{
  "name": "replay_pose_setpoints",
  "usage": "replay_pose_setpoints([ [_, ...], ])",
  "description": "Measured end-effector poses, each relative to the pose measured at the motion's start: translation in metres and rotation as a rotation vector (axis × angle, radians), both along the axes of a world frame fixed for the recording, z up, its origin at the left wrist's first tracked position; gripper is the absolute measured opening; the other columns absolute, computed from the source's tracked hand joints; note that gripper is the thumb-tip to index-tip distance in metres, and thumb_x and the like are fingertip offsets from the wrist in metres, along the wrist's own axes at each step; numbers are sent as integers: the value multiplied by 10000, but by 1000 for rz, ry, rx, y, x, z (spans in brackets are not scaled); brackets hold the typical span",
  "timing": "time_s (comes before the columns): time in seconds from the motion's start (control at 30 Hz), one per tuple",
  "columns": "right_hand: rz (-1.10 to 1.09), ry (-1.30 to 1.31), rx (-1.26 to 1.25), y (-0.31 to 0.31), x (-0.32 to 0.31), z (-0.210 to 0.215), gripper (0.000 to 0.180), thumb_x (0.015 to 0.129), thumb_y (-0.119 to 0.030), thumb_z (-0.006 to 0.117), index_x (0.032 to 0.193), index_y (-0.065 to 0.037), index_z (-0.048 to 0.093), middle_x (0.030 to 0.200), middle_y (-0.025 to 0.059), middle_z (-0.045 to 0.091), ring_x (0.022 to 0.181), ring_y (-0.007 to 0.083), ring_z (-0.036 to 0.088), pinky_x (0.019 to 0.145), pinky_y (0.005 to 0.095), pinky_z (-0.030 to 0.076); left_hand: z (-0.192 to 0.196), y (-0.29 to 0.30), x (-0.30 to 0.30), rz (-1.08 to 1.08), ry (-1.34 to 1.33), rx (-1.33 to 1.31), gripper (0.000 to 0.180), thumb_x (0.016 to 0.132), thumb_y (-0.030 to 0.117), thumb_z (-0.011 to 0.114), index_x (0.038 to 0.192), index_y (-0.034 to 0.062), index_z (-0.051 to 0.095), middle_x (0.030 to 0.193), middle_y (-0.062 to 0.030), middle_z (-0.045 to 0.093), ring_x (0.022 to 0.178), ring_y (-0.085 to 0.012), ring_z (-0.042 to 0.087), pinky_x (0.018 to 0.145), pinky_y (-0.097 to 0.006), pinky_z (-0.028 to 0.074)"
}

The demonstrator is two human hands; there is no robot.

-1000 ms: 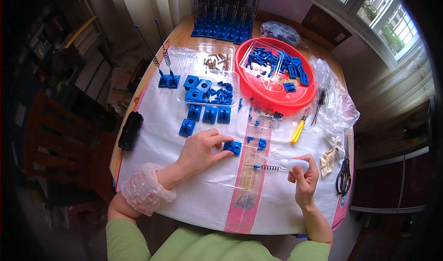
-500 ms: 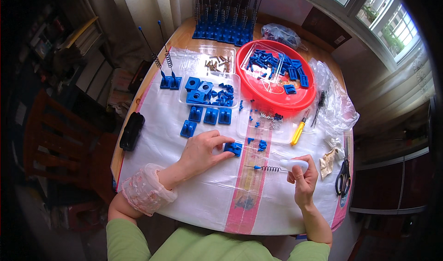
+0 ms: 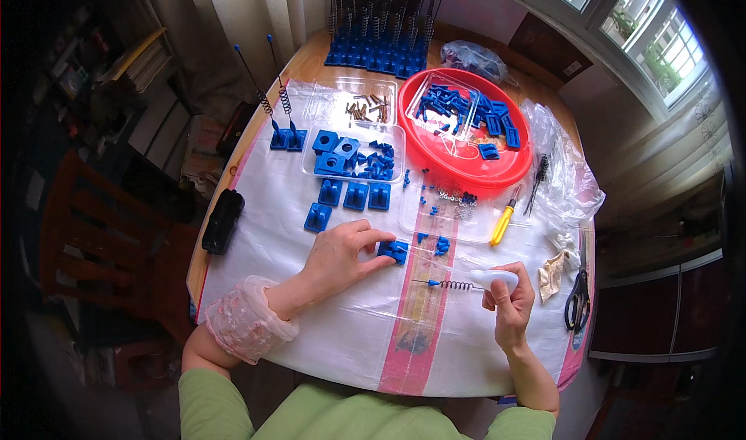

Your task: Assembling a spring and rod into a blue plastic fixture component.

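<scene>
Matt blue plastic block [image 3: 393, 249], coiled metal spring [image 3: 455, 284] (glossy clear plastic sheet [image 3: 342, 339] underneath)

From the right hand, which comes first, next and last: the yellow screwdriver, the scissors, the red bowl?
Measured from the right hand, head view:
1. Scissors, just to its right at the table edge.
2. Yellow screwdriver, above it.
3. Red bowl, farthest, toward the table's far side.
The first two are nearly tied.
</scene>
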State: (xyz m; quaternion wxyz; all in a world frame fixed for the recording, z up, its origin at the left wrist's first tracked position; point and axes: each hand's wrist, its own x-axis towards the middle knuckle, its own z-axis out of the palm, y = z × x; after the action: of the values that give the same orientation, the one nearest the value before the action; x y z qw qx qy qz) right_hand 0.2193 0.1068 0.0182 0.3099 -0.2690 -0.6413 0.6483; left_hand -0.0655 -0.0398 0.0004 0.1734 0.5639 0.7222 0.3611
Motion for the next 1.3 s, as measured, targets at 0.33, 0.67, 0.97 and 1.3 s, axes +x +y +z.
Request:
replay_pose_setpoints([
  [0.33,-19,23,-31,-1,-1,0,204,1065,-212,661,1092,-39,556,766,-19,547,608,29,412,516,224,311,2,0,0,-5,12,-2,342,847,250,878,1166,151,801,846,-26,668,742,-165,646,656,-308,522],
  [0.67,-13,5,-17,-1,0,0,223,1071,-241,658,1083,-54,538,796,-11,539,596,42,395,512,238,322,2,0,0,-6,7,2,337,852,255,873,1166,155,801,853,-28,671,745,-168,653,651,-311,522],
  [0.97,-29,40,-35,-3,-1,1,172,1064,-176,657,1092,-33,565,752,-26,545,614,23,414,519,217,298,1,0,0,-5,4,9,335,853,261,873,1162,154,800,848,-27,670,741,-167,651,650,-310,522],
  [1.3,-30,41,-28,-3,-2,2,183,1066,-185,656,1089,-30,561,729,-29,527,599,21,404,512,218,293,-1,0,0,-4,7,21,339,845,239,879,1162,149,800,845,-25,667,738,-163,647,654,-306,524],
])
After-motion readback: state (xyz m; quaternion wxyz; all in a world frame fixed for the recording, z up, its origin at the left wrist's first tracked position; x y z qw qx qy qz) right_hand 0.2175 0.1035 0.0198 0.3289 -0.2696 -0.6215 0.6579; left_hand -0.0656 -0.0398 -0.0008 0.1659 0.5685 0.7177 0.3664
